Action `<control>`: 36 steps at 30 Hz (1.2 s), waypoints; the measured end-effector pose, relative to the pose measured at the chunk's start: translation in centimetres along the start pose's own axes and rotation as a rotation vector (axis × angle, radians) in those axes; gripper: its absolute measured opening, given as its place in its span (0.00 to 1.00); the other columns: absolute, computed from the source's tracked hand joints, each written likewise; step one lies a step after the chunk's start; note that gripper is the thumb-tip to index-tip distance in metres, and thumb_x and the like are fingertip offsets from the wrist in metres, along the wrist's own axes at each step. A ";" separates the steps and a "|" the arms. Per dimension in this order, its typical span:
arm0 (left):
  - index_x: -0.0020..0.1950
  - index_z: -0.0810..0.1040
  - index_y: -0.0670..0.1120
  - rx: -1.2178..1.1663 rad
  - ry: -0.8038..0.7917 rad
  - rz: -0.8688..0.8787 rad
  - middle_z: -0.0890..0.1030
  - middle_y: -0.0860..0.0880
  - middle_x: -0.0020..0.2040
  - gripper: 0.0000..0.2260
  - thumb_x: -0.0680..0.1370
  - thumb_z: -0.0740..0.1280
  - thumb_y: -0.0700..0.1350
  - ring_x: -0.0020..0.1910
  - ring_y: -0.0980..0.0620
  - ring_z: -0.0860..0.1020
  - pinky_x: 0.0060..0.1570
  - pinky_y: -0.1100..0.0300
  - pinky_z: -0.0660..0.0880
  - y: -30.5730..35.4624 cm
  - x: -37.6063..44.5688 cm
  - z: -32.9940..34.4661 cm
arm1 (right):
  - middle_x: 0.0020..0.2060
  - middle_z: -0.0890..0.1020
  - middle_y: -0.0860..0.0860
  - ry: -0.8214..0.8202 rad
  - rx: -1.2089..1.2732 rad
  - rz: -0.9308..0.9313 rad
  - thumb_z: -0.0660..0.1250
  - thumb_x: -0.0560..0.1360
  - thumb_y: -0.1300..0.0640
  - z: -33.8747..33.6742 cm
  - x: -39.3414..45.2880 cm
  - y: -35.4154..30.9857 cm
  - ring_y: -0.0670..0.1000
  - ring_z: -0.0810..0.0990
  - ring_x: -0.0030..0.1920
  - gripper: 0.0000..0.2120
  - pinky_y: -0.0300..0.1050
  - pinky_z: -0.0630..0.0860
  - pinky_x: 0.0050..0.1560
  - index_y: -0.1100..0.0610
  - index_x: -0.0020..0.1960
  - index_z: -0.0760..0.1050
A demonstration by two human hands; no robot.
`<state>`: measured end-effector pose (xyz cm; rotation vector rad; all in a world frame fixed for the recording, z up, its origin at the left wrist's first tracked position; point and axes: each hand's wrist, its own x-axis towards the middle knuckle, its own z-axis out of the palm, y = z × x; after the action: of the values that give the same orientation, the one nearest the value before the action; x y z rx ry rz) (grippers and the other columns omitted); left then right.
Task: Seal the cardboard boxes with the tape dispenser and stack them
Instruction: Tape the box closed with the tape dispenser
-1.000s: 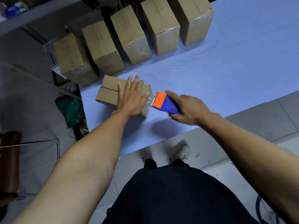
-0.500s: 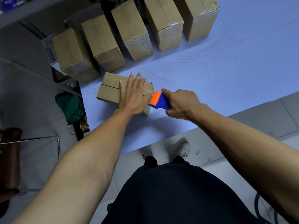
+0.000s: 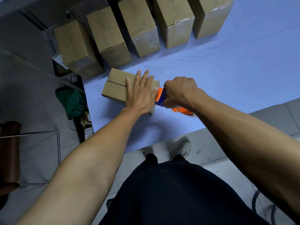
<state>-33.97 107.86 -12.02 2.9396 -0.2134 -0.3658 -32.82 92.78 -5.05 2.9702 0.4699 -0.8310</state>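
Head view: one small cardboard box [image 3: 116,86] lies in the middle of the frame on the blue worktop [image 3: 227,82].
Left hand [image 3: 140,95]: flat on the box top, fingers straight and a little spread.
Right hand [image 3: 179,91]: fingers curled tight round the tape dispenser [image 3: 159,97].
Where the tape goes: the dispenser touches the box's right end; the open seam runs long-ways to the left, under the left hand.
Other boxes [image 3: 141,26]: a row along the top of the frame.
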 end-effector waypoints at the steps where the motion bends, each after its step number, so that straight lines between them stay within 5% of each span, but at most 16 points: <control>1: 0.80 0.58 0.48 0.011 -0.002 0.000 0.49 0.51 0.82 0.24 0.84 0.52 0.54 0.81 0.49 0.42 0.75 0.38 0.38 0.0 0.0 0.0 | 0.38 0.72 0.51 -0.021 0.015 0.008 0.67 0.71 0.49 -0.3 0.0 -0.1 0.57 0.76 0.42 0.13 0.46 0.70 0.42 0.53 0.53 0.72; 14: 0.79 0.58 0.50 0.053 -0.007 -0.034 0.49 0.51 0.82 0.24 0.83 0.52 0.53 0.81 0.49 0.41 0.76 0.38 0.38 0.3 -0.1 0.3 | 0.34 0.69 0.50 0.016 -0.118 0.018 0.64 0.77 0.45 -0.5 0.1 -1.9 0.52 0.70 0.33 0.12 0.44 0.67 0.38 0.53 0.45 0.69; 20: 0.78 0.60 0.49 0.052 0.009 -0.041 0.52 0.51 0.82 0.23 0.83 0.51 0.54 0.81 0.48 0.43 0.76 0.37 0.41 0.4 0.1 0.4 | 0.31 0.69 0.49 0.078 -0.101 0.032 0.66 0.73 0.54 0.8 -0.6 -2.4 0.50 0.65 0.29 0.03 0.41 0.63 0.32 0.51 0.45 0.73; 25: 0.77 0.62 0.49 0.016 0.027 -0.033 0.54 0.51 0.81 0.23 0.83 0.53 0.54 0.81 0.48 0.44 0.75 0.37 0.41 0.2 0.1 0.5 | 0.32 0.68 0.49 0.064 -0.075 0.025 0.67 0.73 0.53 1.0 -0.6 -1.8 0.51 0.66 0.30 0.07 0.41 0.61 0.31 0.53 0.47 0.70; 29: 0.78 0.60 0.49 0.007 0.024 -0.025 0.54 0.51 0.81 0.25 0.82 0.55 0.55 0.81 0.49 0.43 0.75 0.38 0.40 -0.1 0.2 0.5 | 0.33 0.68 0.50 -0.026 -0.042 0.018 0.71 0.71 0.44 0.4 -0.5 -1.2 0.54 0.71 0.36 0.16 0.43 0.67 0.38 0.53 0.45 0.69; 32: 0.78 0.60 0.49 0.006 0.026 -0.020 0.54 0.50 0.81 0.26 0.81 0.56 0.55 0.81 0.48 0.43 0.75 0.37 0.39 0.0 0.2 0.5 | 0.32 0.70 0.50 0.021 -0.022 0.037 0.68 0.71 0.50 0.5 -0.6 -1.4 0.51 0.68 0.30 0.13 0.41 0.62 0.31 0.53 0.36 0.66; 36: 0.78 0.61 0.48 0.002 0.038 -0.005 0.56 0.50 0.81 0.25 0.82 0.55 0.54 0.81 0.47 0.44 0.75 0.37 0.40 -0.2 0.1 0.7 | 0.31 0.73 0.50 0.016 0.019 0.084 0.68 0.70 0.51 0.1 0.1 -1.6 0.50 0.69 0.30 0.11 0.41 0.61 0.30 0.52 0.36 0.67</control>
<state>-34.01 107.94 -12.72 2.9463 -0.2012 -0.3100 -33.23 94.29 -5.07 2.9923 0.3364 -0.8090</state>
